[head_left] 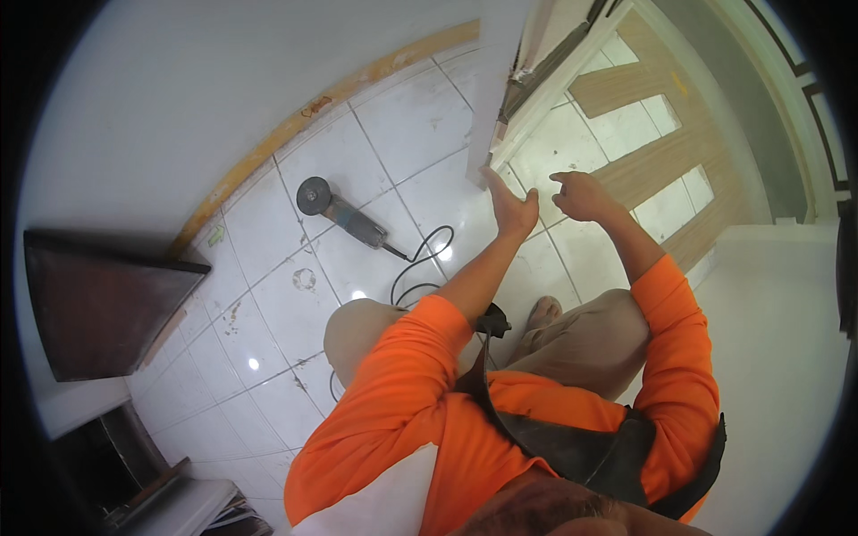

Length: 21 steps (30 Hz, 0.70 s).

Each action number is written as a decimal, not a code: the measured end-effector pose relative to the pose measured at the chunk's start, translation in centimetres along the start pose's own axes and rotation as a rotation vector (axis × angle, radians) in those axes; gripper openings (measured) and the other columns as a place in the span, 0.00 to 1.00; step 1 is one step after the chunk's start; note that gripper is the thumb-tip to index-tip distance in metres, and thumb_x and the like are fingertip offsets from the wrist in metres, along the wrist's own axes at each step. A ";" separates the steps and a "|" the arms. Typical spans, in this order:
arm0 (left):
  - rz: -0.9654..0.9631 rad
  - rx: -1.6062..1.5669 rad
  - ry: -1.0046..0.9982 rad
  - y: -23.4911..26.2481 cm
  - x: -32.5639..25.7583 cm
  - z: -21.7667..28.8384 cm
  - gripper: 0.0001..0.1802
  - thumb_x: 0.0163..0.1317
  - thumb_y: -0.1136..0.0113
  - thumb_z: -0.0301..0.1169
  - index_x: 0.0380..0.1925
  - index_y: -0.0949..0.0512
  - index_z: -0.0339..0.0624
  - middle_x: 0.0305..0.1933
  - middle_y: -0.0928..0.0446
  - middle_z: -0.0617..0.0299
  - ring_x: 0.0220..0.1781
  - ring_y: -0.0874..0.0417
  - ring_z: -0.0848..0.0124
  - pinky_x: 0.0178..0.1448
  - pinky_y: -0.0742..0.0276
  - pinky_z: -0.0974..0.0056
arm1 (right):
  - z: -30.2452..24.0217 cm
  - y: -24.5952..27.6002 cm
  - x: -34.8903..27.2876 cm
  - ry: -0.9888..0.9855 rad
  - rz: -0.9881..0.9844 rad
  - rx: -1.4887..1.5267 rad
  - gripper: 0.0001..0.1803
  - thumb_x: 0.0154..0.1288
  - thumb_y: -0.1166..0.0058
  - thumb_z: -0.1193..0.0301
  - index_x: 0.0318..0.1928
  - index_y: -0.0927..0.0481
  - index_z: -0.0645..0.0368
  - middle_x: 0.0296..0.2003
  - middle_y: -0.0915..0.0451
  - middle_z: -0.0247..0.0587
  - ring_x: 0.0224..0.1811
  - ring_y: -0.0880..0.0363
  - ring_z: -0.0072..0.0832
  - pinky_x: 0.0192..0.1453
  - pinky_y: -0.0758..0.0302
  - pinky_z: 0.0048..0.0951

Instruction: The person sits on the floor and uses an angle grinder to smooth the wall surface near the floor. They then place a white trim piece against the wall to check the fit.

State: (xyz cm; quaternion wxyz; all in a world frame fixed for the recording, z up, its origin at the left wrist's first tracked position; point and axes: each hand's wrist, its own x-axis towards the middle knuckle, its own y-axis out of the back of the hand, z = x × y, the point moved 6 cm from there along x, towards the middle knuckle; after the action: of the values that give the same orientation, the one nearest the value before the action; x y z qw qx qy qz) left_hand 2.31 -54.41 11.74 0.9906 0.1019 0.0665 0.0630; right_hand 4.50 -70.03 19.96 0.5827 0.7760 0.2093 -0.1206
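My left hand (pixel 514 205) reaches forward to the lower end of a white upright panel (pixel 487 134), perhaps a door or frame edge. Its fingertips are at the panel's edge and its thumb stands apart. To the right is my right hand (pixel 583 196), in front of the doorway, with its index finger stretched out and the other fingers partly bent. Nothing shows in either hand. An angle grinder (pixel 357 223) with a dark disc (pixel 314 196) lies on the white tiled floor (pixel 268 304), left of my left hand. Its black cord (pixel 438 246) loops back toward my knees.
A yellowish strip (pixel 259 156) edges the floor along the left wall. A dark brown panel (pixel 112 304) stands at the far left. Wood-toned bands (pixel 652 170) cross pale tiles beyond the doorway. A white surface (pixel 769 357) rises at the right. My sandalled foot (pixel 543 313) is below my hands.
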 end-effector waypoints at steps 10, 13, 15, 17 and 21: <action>0.051 0.000 0.295 2.6 1.1 -2.3 0.66 0.62 0.29 0.37 0.82 0.70 0.30 0.85 0.55 0.29 0.87 0.49 0.41 0.87 0.50 0.54 | 0.1 0.6 -0.7 0.029 0.090 0.058 0.31 0.64 0.40 0.68 0.68 0.22 0.64 0.37 0.11 0.53 0.48 0.13 0.48 0.58 0.19 0.45; -0.077 0.001 0.144 1.6 1.8 -3.4 0.65 0.61 0.28 0.37 0.83 0.67 0.31 0.84 0.48 0.31 0.85 0.44 0.44 0.85 0.45 0.56 | -0.2 0.9 -1.1 0.034 0.103 0.043 0.31 0.66 0.41 0.67 0.68 0.22 0.63 0.39 0.11 0.53 0.51 0.13 0.49 0.60 0.19 0.45; -0.070 -0.021 0.146 1.4 1.4 -2.8 0.65 0.61 0.27 0.37 0.83 0.65 0.32 0.84 0.47 0.32 0.85 0.42 0.46 0.84 0.43 0.57 | -0.2 0.8 -1.2 0.022 0.094 0.036 0.31 0.66 0.41 0.67 0.69 0.22 0.63 0.39 0.11 0.53 0.52 0.14 0.49 0.61 0.19 0.45; -0.064 -0.028 0.125 1.5 1.6 -2.9 0.65 0.60 0.27 0.37 0.83 0.64 0.32 0.84 0.47 0.33 0.85 0.42 0.46 0.84 0.43 0.58 | -0.6 1.0 -1.3 0.016 0.079 0.045 0.31 0.66 0.41 0.66 0.69 0.22 0.62 0.39 0.11 0.53 0.52 0.14 0.49 0.61 0.19 0.45; -0.053 -0.008 0.112 2.1 1.9 -2.7 0.65 0.60 0.27 0.37 0.83 0.65 0.32 0.84 0.48 0.32 0.85 0.43 0.45 0.84 0.44 0.57 | -0.4 0.7 -1.2 0.018 0.079 0.058 0.31 0.67 0.41 0.66 0.69 0.22 0.63 0.39 0.11 0.52 0.51 0.14 0.48 0.61 0.19 0.45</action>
State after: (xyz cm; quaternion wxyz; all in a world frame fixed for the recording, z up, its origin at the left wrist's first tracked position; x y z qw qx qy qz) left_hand 3.54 -51.64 9.37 0.9870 0.0923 0.1243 0.0428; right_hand 3.71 -70.07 21.16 0.5625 0.8011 0.1802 -0.0967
